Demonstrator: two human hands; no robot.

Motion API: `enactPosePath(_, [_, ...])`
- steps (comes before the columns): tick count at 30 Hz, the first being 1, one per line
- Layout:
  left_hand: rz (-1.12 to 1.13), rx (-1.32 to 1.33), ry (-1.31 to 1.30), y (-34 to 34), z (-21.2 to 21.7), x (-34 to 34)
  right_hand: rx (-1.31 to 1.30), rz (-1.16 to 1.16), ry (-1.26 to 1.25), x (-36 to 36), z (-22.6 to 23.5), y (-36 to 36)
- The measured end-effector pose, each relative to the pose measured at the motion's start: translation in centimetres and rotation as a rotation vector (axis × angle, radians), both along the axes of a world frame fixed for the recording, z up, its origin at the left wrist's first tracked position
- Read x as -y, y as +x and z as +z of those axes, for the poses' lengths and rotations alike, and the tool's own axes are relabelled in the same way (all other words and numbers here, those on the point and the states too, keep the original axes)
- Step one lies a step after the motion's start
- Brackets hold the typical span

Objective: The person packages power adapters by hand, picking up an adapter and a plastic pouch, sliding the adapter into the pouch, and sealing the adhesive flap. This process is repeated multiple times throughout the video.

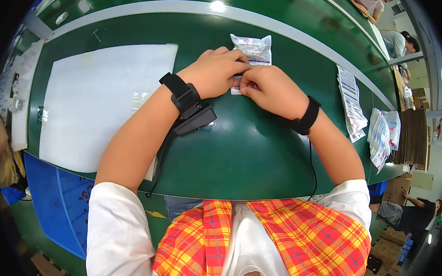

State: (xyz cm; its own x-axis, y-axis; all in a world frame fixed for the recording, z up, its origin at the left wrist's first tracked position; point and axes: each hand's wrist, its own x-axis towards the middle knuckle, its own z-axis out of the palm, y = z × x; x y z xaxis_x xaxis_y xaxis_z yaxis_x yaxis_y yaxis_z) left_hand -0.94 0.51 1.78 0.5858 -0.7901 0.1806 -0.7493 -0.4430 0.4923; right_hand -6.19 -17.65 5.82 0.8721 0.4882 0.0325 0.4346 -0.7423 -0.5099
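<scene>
On the green table in front of me lies a printed white plastic packet (pixel 254 50), its far part puffed up. Across its near part my left hand (pixel 216 72) reaches from the left, fingers bent over it and closed on it. My right hand (pixel 274 91) comes from the right, thumb and forefinger pinched together at the packet's near end. Both hands hide the packet's middle, and only a small bit of its near edge shows between them. Each wrist wears a black strap; a black box (pixel 195 120) with a cable hangs by the left one.
A large white sheet (pixel 104 104) covers the table's left side. Flat printed packets (pixel 350 98) lie in a stack at the right, with more packets (pixel 381 134) beside stacked cardboard (pixel 411 140). A blue bin (pixel 59 201) stands below left. Other people are farther off.
</scene>
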Motion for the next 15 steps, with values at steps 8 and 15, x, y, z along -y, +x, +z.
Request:
enactPosePath(8, [-0.005,0.01,0.032,0.4,-0.4,0.0,0.075,0.009,-0.073,-0.1,0.2,-0.4])
enactPosePath(15, [-0.007,0.016,0.021,0.6,-0.4,0.1,0.265,0.071,-0.082,-0.3,-1.1,-0.8])
